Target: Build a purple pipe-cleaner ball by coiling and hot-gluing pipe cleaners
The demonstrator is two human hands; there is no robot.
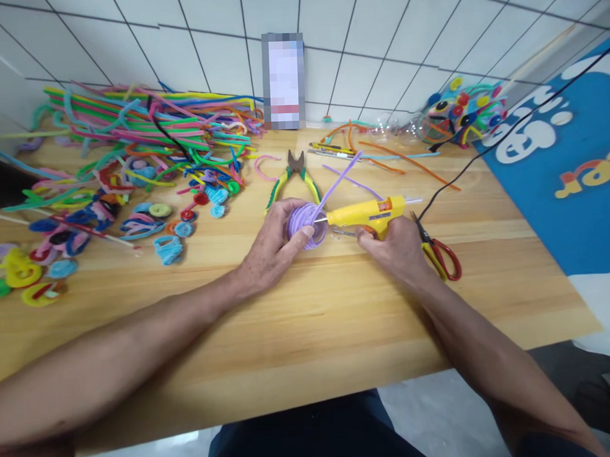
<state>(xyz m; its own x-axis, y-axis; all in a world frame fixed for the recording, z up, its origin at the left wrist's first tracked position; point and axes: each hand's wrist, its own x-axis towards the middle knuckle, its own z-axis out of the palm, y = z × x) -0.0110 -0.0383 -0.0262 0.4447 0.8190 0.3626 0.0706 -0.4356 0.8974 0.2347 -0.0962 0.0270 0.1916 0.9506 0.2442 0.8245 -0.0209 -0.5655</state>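
Two bare forearms (pixel 149 340) extend over a pale wooden tabletop (pixel 309 342). Left hand (pixel 272 248) grips a hollow coil of lilac fuzzy stem (pixel 299 218) — apparently steadying it — while right hand (pixel 400 246) grasps a yellow plastic glue gun (pixel 357 215), metal nozzle (pixel 321 216) at the coil's opening.

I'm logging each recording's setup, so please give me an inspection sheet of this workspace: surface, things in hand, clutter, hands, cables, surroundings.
Surface: light wooden tabletop, grain visible.
Things in hand: purple pipe-cleaner coil, one strand sticking up; yellow hot glue gun, nozzle at the coil, contact unclear.
Clutter: colourful pipe cleaners heaped left; green-and-yellow-handled pliers behind the coil; red-and-yellow-handled tool at right.
Hands: left hand holds the coil; right hand grips the glue gun.
Cables: black cable from upper right.
Surroundings: white tiled wall; blue printed panel at right.
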